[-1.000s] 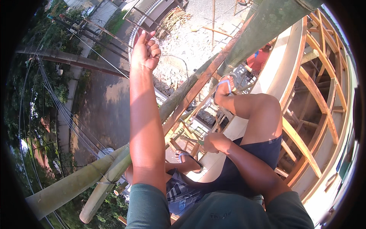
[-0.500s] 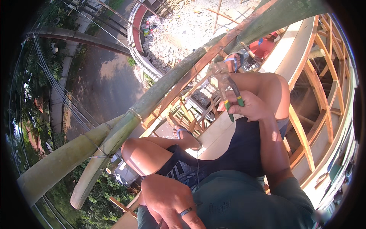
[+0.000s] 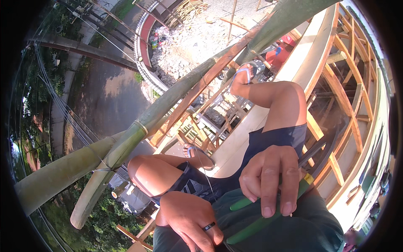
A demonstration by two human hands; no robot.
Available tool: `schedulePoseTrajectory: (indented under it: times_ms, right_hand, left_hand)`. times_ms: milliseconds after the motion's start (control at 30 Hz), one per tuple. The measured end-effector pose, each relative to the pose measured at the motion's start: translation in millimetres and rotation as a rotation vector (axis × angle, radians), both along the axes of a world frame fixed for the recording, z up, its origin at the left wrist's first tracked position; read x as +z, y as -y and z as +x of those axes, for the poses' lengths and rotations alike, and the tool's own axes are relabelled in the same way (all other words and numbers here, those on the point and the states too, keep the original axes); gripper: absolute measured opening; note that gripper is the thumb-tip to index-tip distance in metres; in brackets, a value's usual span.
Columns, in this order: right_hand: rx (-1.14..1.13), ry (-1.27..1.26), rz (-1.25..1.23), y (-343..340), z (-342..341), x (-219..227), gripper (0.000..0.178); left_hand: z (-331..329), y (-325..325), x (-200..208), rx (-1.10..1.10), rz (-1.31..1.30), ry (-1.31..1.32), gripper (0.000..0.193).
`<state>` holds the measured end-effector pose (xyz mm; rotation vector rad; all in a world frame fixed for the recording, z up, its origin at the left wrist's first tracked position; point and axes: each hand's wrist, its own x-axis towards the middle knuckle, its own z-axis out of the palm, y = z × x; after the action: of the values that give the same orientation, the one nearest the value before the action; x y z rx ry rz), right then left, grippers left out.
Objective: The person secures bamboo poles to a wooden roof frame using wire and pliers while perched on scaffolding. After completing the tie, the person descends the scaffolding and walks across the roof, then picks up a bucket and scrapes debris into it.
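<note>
Gripping green-handled pincers [image 3: 305, 187] in fingers of right hand [image 3: 272, 172], over front of dark green shirt [image 3: 306, 227]. Holding left hand [image 3: 188, 215] at shirt's left side with bent fingers; cannot tell whether gripping anything.

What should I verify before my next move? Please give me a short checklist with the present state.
1. Green-handled tool in right hand: ok, fingers lie over it.
2. Handles closed: not ok, they are spread apart.
3. Left hand grip: cannot tell, what it holds does not show.
4. Sandals on both feet: ok.
5. Lashing on the bamboo poles tight: cannot tell, only the wraps show.
6. Nobody ahead: not ok, a person in red is visible.
</note>
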<state>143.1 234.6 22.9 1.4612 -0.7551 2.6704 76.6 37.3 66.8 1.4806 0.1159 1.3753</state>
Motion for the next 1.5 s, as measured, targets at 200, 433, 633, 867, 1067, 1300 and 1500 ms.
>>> schedulePoseTrajectory:
  times_ms: [200,433,633,867,1067,1300,1500]
  right_hand:
    - [0.178,0.036,0.044,19.0,9.1,39.7,0.034]
    - [0.071,-0.175,0.367,24.9,12.3,52.3,0.023]
    - [-0.012,-0.111,0.505,24.2,18.9,52.0,0.022]
    - [0.245,-0.126,0.501,66.2,34.7,47.9,0.018]
    - [0.308,-0.149,0.655,77.3,22.3,56.0,0.018]
    - [0.401,-0.096,0.588,86.6,18.6,50.5,0.018]
    - [0.381,-0.016,0.433,59.9,6.2,17.8,0.043]
  left_hand:
    - [-8.1,-27.2,-8.1,-0.047,0.050,0.059,0.064]
    - [-0.1,-6.8,6.4,0.104,-0.069,0.159,0.078]
    - [-17.6,10.6,-16.3,0.457,-0.052,0.024,0.028]
    - [-40.8,33.6,-53.8,0.809,-0.022,0.025,0.062]
    - [-25.2,47.4,-67.4,0.977,-0.150,0.186,0.066]
    - [-25.1,54.7,-73.4,1.070,-0.207,0.247,0.065]
    - [-17.5,59.6,-73.7,1.268,-0.361,0.362,0.066]
